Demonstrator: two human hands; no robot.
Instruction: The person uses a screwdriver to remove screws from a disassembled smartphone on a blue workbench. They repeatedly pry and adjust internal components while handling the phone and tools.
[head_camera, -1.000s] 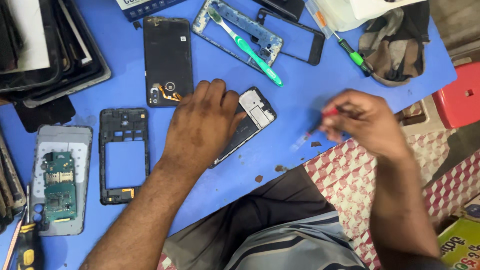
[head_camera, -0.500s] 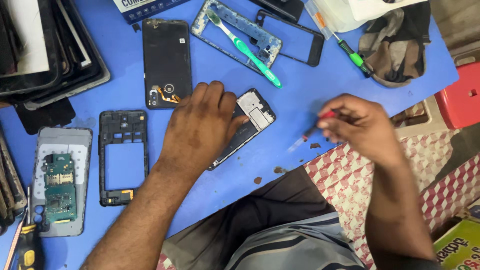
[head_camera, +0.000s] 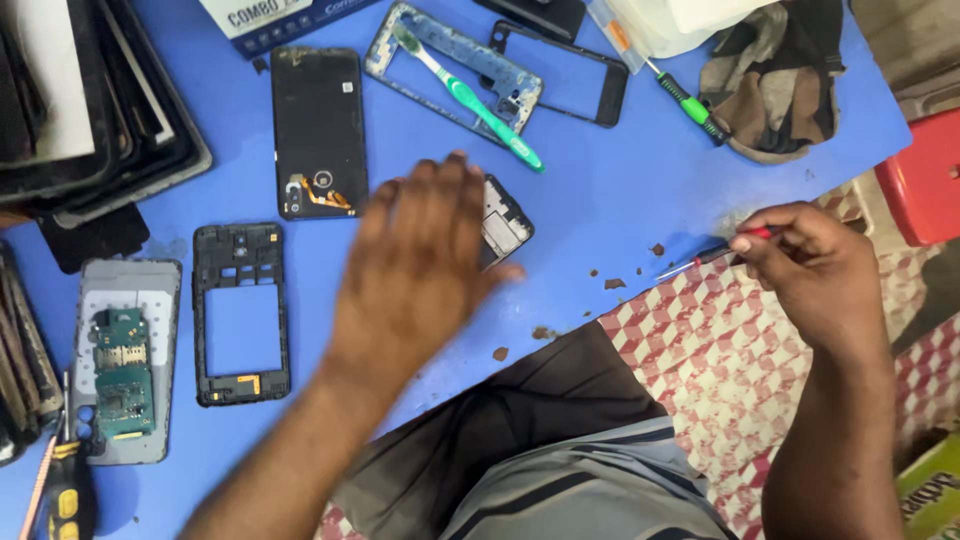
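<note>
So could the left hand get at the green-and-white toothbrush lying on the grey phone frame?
Probably yes: the left hand hovers open over the opened phone, and the green-and-white toothbrush lies uncovered just beyond its fingertips, with only bare blue table between them.
</note>
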